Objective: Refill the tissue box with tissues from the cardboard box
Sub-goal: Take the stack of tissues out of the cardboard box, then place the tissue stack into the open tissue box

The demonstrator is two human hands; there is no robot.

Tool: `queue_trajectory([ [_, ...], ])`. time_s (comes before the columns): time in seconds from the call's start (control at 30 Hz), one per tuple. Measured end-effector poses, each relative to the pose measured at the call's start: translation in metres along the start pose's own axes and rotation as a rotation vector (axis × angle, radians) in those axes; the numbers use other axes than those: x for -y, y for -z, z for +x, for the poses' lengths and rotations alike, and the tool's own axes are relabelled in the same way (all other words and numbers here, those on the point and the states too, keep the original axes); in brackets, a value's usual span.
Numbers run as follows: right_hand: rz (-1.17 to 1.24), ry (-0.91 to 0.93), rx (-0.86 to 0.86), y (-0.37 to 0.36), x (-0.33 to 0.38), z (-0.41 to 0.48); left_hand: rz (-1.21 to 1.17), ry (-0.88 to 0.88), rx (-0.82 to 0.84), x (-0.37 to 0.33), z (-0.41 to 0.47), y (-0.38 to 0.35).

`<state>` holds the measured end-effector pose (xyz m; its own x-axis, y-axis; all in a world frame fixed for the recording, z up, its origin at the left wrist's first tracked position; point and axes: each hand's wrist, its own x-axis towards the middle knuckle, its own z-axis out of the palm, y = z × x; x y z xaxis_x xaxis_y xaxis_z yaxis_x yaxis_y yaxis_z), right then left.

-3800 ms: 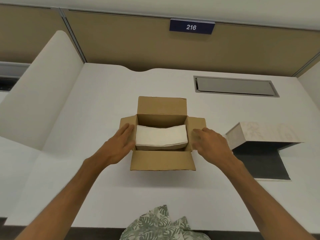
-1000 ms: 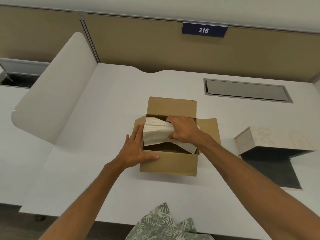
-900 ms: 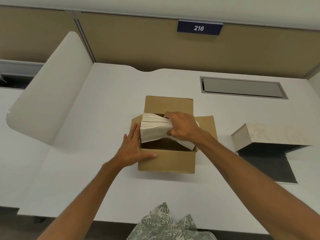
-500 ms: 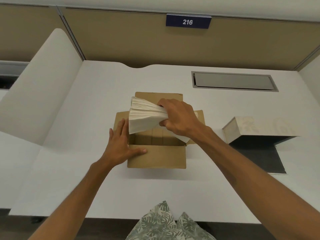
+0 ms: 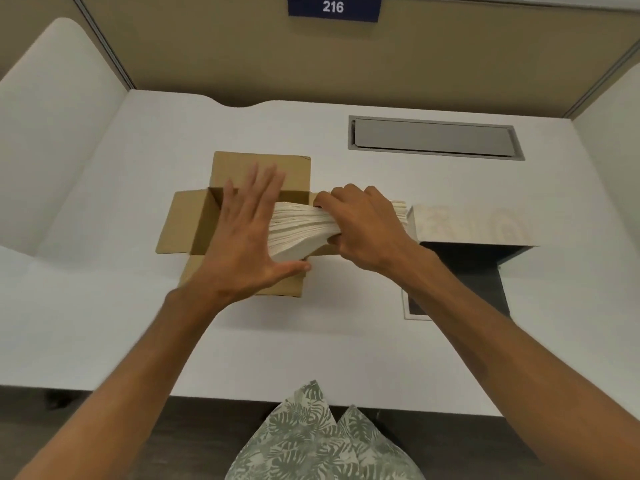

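Note:
An open brown cardboard box (image 5: 194, 223) stands in the middle of the white desk (image 5: 311, 341), its flaps spread. My right hand (image 5: 363, 230) grips a thick stack of white tissues (image 5: 298, 230) and holds it above the box's right side. My left hand (image 5: 249, 237) hovers flat over the box with fingers spread, its palm edge against the stack's left end. The tissue box (image 5: 467, 226), pale with a faint pattern, sits to the right with its dark inside (image 5: 478, 271) showing.
A grey cable hatch (image 5: 433, 138) is set into the desk at the back right. White side dividers (image 5: 52, 133) stand left and right, and a tan partition with a "216" sign (image 5: 334, 8) closes the back. Leaf-print fabric (image 5: 322, 441) shows at the near edge.
My right hand has lifted the tissue stack out of the cardboard box and carried it rightward. My left hand left the box's front edge and rose to the stack's left end.

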<state>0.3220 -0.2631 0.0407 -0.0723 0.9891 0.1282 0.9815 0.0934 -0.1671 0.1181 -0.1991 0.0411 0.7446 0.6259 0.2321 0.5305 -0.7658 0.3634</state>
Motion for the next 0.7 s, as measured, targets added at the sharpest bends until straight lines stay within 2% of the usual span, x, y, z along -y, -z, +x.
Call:
queue_trajectory([
  [0.03,-0.007,-0.013,0.013,0.005,-0.024,-0.030,0.038,-0.037,0.043,-0.035,0.006,-0.020],
  [0.13,-0.013,-0.013,0.040,0.005,-0.047,-0.067,0.098,-0.083,0.111,-0.071,0.003,-0.048],
  [0.37,0.059,-0.006,0.084,-0.002,-0.054,-0.083,0.055,0.023,0.125,-0.079,0.004,-0.062],
  [0.5,0.076,-0.038,0.150,-0.010,-0.080,-0.128,-0.053,0.093,0.210,-0.117,-0.002,-0.100],
  [0.7,0.064,-0.100,0.252,-0.026,-0.107,-0.182,-0.065,0.092,0.230,-0.147,-0.018,-0.146],
])
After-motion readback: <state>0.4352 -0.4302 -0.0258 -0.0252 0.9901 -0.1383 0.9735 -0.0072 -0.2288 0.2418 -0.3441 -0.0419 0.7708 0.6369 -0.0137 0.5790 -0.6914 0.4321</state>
